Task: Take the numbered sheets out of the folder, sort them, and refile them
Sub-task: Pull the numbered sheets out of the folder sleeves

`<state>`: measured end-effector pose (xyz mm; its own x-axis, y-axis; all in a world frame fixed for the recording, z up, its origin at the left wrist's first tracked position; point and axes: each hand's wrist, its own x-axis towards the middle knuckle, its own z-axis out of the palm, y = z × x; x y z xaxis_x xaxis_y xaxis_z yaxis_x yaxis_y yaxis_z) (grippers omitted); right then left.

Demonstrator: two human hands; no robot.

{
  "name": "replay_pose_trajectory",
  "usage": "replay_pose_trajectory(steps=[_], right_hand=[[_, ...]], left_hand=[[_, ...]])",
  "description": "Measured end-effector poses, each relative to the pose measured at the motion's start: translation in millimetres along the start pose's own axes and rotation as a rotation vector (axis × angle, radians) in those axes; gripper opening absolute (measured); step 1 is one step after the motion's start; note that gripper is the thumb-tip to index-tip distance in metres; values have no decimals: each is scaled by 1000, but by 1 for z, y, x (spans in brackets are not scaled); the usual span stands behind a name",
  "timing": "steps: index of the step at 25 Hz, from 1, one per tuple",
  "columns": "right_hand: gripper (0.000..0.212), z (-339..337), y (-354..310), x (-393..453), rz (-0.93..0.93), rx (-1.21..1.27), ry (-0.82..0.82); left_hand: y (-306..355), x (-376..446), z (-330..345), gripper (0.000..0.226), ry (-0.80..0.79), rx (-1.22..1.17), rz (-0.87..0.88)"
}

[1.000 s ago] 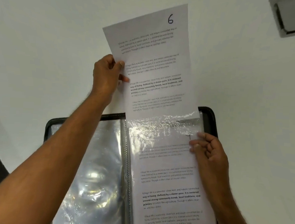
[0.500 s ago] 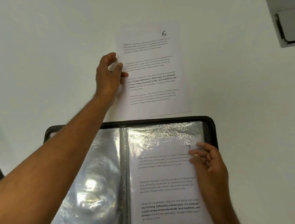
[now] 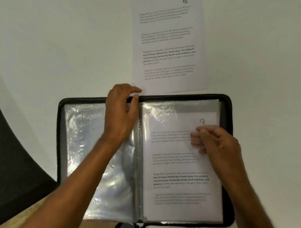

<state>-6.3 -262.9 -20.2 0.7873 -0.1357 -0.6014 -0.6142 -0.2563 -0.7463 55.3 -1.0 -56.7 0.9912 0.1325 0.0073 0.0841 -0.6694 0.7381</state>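
The black zip folder (image 3: 59, 144) lies open on the white table, its clear plastic sleeves (image 3: 86, 145) spread to both sides. The right-hand sleeve holds a printed sheet marked 9 (image 3: 175, 166). The loose sheet marked 6 (image 3: 170, 45) lies flat on the table just beyond the folder's top rim, with no hand on it. My left hand (image 3: 120, 112) rests at the top rim by the spine, thumb on the rim and fingers loosely curled. My right hand (image 3: 215, 144) presses its fingertips on the upper right of the sheet 9 sleeve.
A dark mesh chair (image 3: 9, 168) fills the lower left, beside the table's curved edge. White table (image 3: 63, 41) surface stretches to the left and right of sheet 6.
My left hand laid sheet 6 flat on the table, let it go and drew back to the folder's top rim. The camera has tilted nearer the folder. My right hand stayed on the right-hand page.
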Motion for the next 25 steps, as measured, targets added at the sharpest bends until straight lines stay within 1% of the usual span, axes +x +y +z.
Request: replay_pose_trajectory(steps=[2,4,6,9,11,13,15,17,20,22,24,25], right_hand=[[20,5,-10,-7,4,12,-68],[24,12,-22,-14,1,44,-150],[28,27,-33,-22,-17,80,-241],[36,57,-41,-32,-53,122,-366],[38,85,-39,-37,-72,206,-431],[39,113,-38,-41,-64,316,-458],[39,136,-37,-44,-47,428,-502],[41,154,-37,-49,-61,449,-554],[45,170,-35,-57,-73,350,-583],[41,177,-30,-59,-87,279,-584],[37,181,-25,-60,-105,229,-596],[39,182,-22,-60,-117,211,-600]], left_hand=[[-5,-28,-9,16,-29,17,-57],[-5,-52,-16,14,-100,-17,-98],[-5,-72,-24,19,-170,-70,-141],[-4,-87,-39,21,-220,-249,-321],[-5,-91,-52,23,-232,-410,-434],[-11,-92,-65,31,-215,-518,-534],[-25,-90,-77,46,-212,-604,-643],[-39,-90,-89,62,-214,-688,-718],[-53,-91,-108,71,-150,-679,-779],[-60,-90,-118,74,-130,-659,-794],[-65,-89,-125,71,-115,-599,-822],[-69,-90,-126,64,-94,-537,-828]])
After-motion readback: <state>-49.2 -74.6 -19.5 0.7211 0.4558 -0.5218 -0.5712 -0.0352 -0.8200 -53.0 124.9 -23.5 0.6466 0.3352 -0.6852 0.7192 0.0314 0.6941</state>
